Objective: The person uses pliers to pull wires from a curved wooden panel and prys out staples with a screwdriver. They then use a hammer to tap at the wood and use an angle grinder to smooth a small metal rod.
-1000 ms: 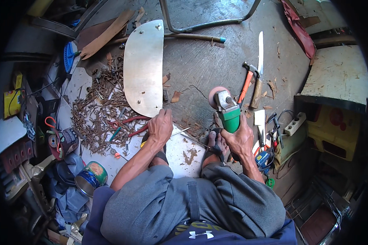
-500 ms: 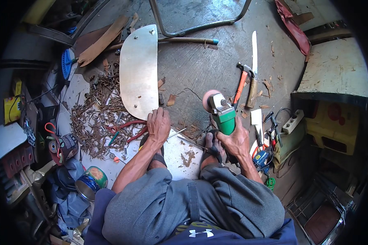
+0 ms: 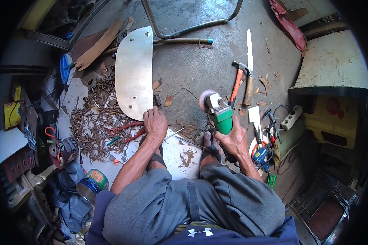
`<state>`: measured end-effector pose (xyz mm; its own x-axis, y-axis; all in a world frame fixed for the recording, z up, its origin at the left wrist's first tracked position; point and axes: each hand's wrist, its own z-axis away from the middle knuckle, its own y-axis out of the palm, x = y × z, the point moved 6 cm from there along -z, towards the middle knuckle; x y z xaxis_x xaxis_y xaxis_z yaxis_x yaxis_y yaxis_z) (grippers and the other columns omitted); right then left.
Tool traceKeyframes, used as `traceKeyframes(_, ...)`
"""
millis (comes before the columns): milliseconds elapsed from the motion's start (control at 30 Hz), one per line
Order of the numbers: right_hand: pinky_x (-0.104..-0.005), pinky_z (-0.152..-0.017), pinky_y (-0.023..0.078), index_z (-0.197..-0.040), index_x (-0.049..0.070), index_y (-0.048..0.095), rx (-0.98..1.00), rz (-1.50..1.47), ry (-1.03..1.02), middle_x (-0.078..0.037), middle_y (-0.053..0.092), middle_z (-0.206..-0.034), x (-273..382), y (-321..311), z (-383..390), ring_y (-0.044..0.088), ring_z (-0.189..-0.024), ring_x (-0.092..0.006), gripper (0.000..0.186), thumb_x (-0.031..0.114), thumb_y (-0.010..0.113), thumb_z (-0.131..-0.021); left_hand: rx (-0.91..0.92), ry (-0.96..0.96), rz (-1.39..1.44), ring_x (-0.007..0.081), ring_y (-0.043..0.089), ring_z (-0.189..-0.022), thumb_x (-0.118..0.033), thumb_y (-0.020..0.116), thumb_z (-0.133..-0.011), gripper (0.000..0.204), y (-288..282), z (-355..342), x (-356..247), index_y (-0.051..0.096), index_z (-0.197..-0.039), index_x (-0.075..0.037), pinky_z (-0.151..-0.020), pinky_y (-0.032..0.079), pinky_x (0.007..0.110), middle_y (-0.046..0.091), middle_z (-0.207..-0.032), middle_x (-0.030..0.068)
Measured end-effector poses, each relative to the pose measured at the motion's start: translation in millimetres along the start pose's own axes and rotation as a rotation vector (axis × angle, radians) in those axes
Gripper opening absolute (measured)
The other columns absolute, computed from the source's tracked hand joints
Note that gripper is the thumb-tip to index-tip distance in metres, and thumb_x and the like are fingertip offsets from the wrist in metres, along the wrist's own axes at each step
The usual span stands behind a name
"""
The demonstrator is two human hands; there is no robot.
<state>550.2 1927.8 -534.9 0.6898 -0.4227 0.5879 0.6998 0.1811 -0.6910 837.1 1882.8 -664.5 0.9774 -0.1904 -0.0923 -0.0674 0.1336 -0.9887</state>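
A flat silvery metal plate (image 3: 134, 73), with a rounded left side and small bolts near its ends, lies left of the middle. At its near right corner, my left hand (image 3: 155, 125) has its fingers closed over the edge; the thumb is hidden. My right hand (image 3: 233, 139) wraps round the green body of an angle grinder (image 3: 223, 120). The grinder's pinkish disc (image 3: 203, 102) points away from me, apart from the plate. Red-handled pliers (image 3: 129, 126) lie just left of my left hand. A thin metal rod (image 3: 175, 133) sits between my feet.
Rusty nails and screws (image 3: 96, 116) are heaped on a white board at the left. A hammer (image 3: 236, 85), a long blade with a wooden handle (image 3: 249, 77) and a cleaver (image 3: 255, 118) lie to the right. A metal tube frame (image 3: 192, 30) stands ahead. An open can (image 3: 90, 185) is near left.
The whole scene has shifted slightly left in the picture. Both hands keep their holds on the plate and the grinder, with little visible movement.
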Motion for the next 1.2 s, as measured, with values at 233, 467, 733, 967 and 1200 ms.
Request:
traceKeyframes(233, -0.0535, -0.083, 0.054, -0.122, 0.001, 0.053, 0.015, -0.017, 0.017, -0.029, 0.070, -0.099, -2, -1, 1, 0.069, -0.092, -0.0491, 0.068, 0.037, 0.077, -0.070, 0.107, -0.007, 0.139, 0.0329, 0.061, -0.095, -0.015, 0.061, -0.089, 0.019, -21, -10, 5, 0.074, -0.089, -0.002, -0.087, 0.044, 0.046, 0.063, -0.096, 0.0149)
traceKeyframes(467, -0.0470, -0.088, 0.055, -0.127, 0.000, 0.054, 0.009, -0.189, 0.098, -0.025, 0.071, -0.106, -11, -13, -2, 0.071, -0.096, -0.0393, 0.075, 0.036, 0.080, -0.067, 0.286, -0.470, 1.421, 0.0214, 0.072, -0.089, -0.010, 0.071, -0.092, 0.011, -43, -6, 4, 0.073, -0.094, 0.000, -0.073, 0.057, 0.035, 0.072, -0.105, 0.0109)
traceKeyframes(733, -0.0426, -0.088, 0.053, -0.125, 0.002, 0.057, 0.149, -0.350, 0.099, -0.018, 0.069, -0.107, 2, -3, -2, 0.068, -0.097, -0.0305, 0.069, 0.031, 0.083, -0.068, 0.332, -0.457, 1.979, 0.0218, 0.072, -0.090, -0.008, 0.069, -0.097, 0.022, -74, -12, -17, 0.065, -0.116, 0.003, -0.084, 0.062, 0.034, 0.071, -0.101, 0.0130)
traceKeyframes(967, -0.0416, -0.090, 0.053, -0.132, 0.003, 0.054, 0.176, -0.394, 0.038, -0.017, 0.068, -0.111, 5, 5, 1, 0.067, -0.100, -0.0296, 0.077, 0.033, 0.084, -0.068, 0.376, -0.489, 2.126, 0.0231, 0.073, -0.092, -0.009, 0.071, -0.097, 0.031, -79, -10, -20, 0.064, -0.122, 0.006, -0.088, 0.062, 0.035, 0.071, -0.099, 0.0136)
traceKeyframes(1200, -0.0415, -0.090, 0.053, -0.134, 0.003, 0.054, 0.212, -0.391, 0.073, -0.016, 0.069, -0.112, 9, 5, 2, 0.068, -0.101, -0.0289, 0.077, 0.032, 0.083, -0.069, 0.329, -0.470, 2.019, 0.0232, 0.073, -0.094, -0.008, 0.071, -0.096, 0.034, -75, -8, -18, 0.063, -0.126, 0.007, -0.086, 0.062, 0.034, 0.072, -0.104, 0.0161)
